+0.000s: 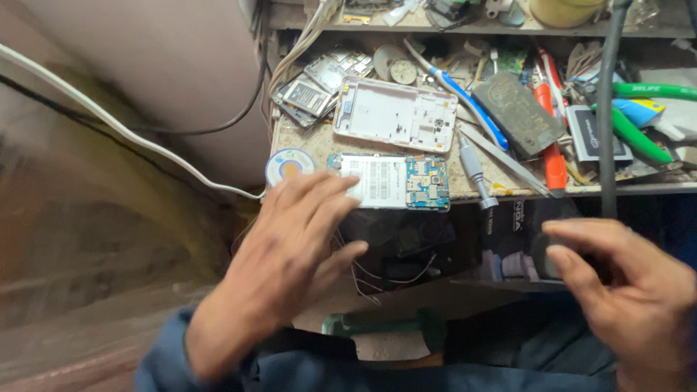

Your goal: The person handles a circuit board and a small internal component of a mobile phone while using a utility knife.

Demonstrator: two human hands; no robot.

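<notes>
Two hands in view, both yours. Your left hand (290, 254) is nearest, fingers spread flat and wide, gripping nothing; the fingertips overlap the near edge of the one opened phone (390, 181) lying on the desk (319, 141). Your right hand (624, 290) hovers off to the right in front of the desk edge, fingers loosely curled, thumb apart; a dark blurred shape sits just behind the fingers, can't tell if you're holding it.

That phone has its back off: one white label panel on the left, one blue circuit board on the right. Just left of it, one round white reel with a yellow centre (289, 165). Just right, one grey-handled screwdriver (475, 174). Behind the phone, one white phone frame (396, 114), face up. Further right: one dark worn pad (517, 112), one blue-and-white toothbrush (465, 98), one orange-handled tool (552, 138), two green handles (639, 134). One white cable (123, 131) runs along the wall at left.
</notes>
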